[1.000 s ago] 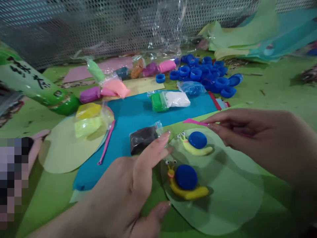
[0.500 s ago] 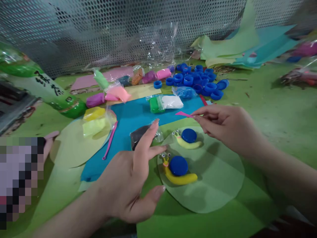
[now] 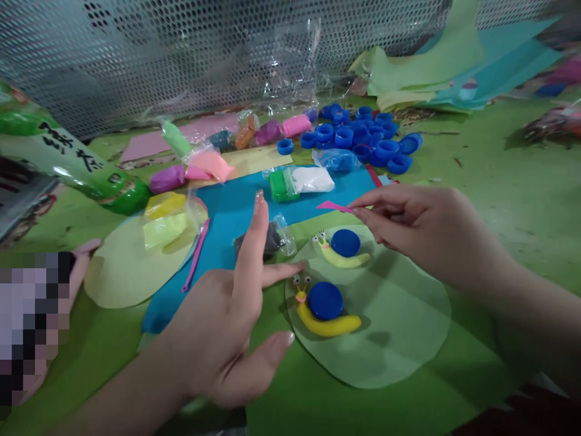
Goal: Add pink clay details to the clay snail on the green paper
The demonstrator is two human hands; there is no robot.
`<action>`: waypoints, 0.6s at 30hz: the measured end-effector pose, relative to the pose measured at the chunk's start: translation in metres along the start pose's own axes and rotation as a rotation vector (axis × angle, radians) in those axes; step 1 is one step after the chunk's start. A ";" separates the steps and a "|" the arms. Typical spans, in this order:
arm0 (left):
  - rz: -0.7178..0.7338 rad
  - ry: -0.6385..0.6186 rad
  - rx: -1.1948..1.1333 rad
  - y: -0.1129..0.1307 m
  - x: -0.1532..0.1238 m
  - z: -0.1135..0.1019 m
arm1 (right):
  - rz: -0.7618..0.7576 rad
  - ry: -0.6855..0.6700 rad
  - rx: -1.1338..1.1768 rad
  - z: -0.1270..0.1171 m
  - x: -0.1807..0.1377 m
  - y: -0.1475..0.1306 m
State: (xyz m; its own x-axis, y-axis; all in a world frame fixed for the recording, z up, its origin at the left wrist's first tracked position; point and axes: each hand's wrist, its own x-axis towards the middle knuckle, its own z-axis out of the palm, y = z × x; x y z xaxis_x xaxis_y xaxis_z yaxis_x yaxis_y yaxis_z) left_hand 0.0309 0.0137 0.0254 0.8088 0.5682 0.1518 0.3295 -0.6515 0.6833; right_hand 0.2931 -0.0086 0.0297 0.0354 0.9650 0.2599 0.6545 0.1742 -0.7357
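My right hand (image 3: 420,227) pinches a small pink clay tool (image 3: 332,206) with a flat, flared tip, held above the far side of a pale green paper oval (image 3: 399,327). My left hand (image 3: 222,333) is open, its fingers spread; one fingertip rests at the oval's left edge and another points up. On the oval lie two clay snails with blue bottle-cap shells: a yellow snail (image 3: 329,327) nearer me and a pale yellow snail (image 3: 347,261) behind it. Both have googly eyes on stalks. Partly behind my left hand is a bag of dark clay (image 3: 272,239).
Blue bottle caps (image 3: 358,136) are heaped at the back. Green and white clay packs (image 3: 313,179) lie on blue paper (image 3: 227,203). A second pink tool (image 3: 196,254) lies by a yellowish paper oval (image 3: 122,272). At left are a tea bottle (image 3: 68,157) and someone's hand (image 3: 82,260) beside a blurred-out object.
A raised finger of my left hand has tilted more upright and away from the dark clay bag. My right hand still holds the pink tool in nearly the same place. The view has shifted slightly.
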 end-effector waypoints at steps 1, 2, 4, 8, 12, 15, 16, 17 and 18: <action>0.004 0.002 0.007 0.000 0.000 0.000 | 0.000 -0.002 -0.005 0.000 0.000 0.000; 0.015 0.011 0.020 0.000 0.001 0.000 | -0.003 -0.003 -0.008 0.000 0.000 0.000; 0.027 0.022 0.050 0.000 0.002 0.000 | -0.009 -0.004 -0.016 0.000 0.000 -0.001; 0.019 0.038 0.088 -0.001 0.004 0.000 | -0.021 -0.017 -0.027 -0.001 -0.001 0.000; 0.009 0.033 0.083 -0.001 0.003 -0.001 | -0.028 -0.017 -0.033 -0.001 -0.002 0.000; 0.005 0.021 0.126 -0.002 0.004 -0.002 | -0.039 -0.015 -0.032 -0.001 -0.003 0.000; -0.002 0.021 0.123 -0.002 0.004 -0.002 | -0.045 -0.010 -0.030 -0.002 -0.003 0.000; -0.015 0.022 0.133 -0.002 0.004 -0.002 | -0.050 -0.005 -0.029 -0.002 -0.004 0.001; -0.025 0.030 0.161 -0.002 0.003 -0.003 | -0.055 -0.001 -0.027 -0.002 -0.004 0.001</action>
State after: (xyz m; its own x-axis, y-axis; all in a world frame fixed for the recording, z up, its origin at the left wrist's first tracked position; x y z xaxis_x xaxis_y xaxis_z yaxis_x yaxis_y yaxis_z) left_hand 0.0317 0.0181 0.0265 0.7853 0.5983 0.1593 0.4249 -0.7079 0.5642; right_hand 0.2949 -0.0130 0.0294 -0.0023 0.9543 0.2987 0.6759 0.2216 -0.7029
